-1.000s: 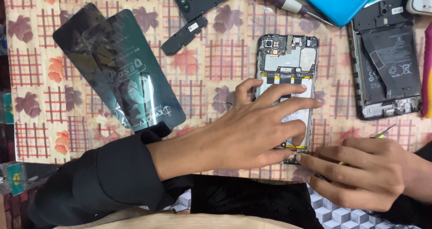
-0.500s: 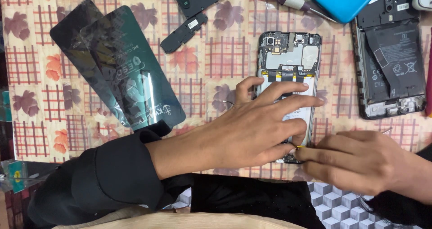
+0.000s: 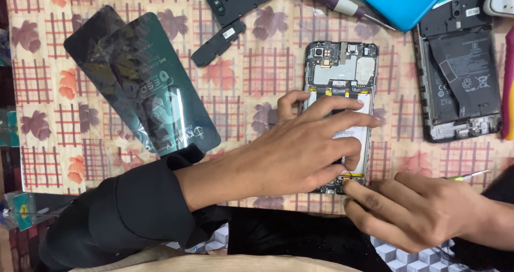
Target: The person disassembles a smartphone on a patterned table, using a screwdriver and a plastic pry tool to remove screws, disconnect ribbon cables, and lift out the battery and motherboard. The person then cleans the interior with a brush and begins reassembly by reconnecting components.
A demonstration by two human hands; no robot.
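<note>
An opened phone (image 3: 342, 69) with its back off lies on the patterned cloth, circuit board at the top and pale battery below. My left hand (image 3: 310, 149) reaches over from the left and lies across the battery. Its fingers are spread and its thumb rests at the phone's left edge, pinning the phone down. My right hand (image 3: 417, 210) sits at the lower right. One of its fingertips touches the phone's bottom edge. It is closed on a thin tool (image 3: 471, 174) whose yellow-green end sticks out to the right.
Two dark glossy back covers (image 3: 144, 85) lie at the left. Black plastic phone parts (image 3: 230, 4) and a screwdriver (image 3: 332, 2) lie at the top. A second opened phone (image 3: 460, 79) is at the right, with a blue case (image 3: 401, 2) above it. The patterned cloth (image 3: 64, 154) ends near me.
My right hand has slid left until its fingertip reached the phone's bottom edge. My left hand has stayed on the battery with only small finger shifts.
</note>
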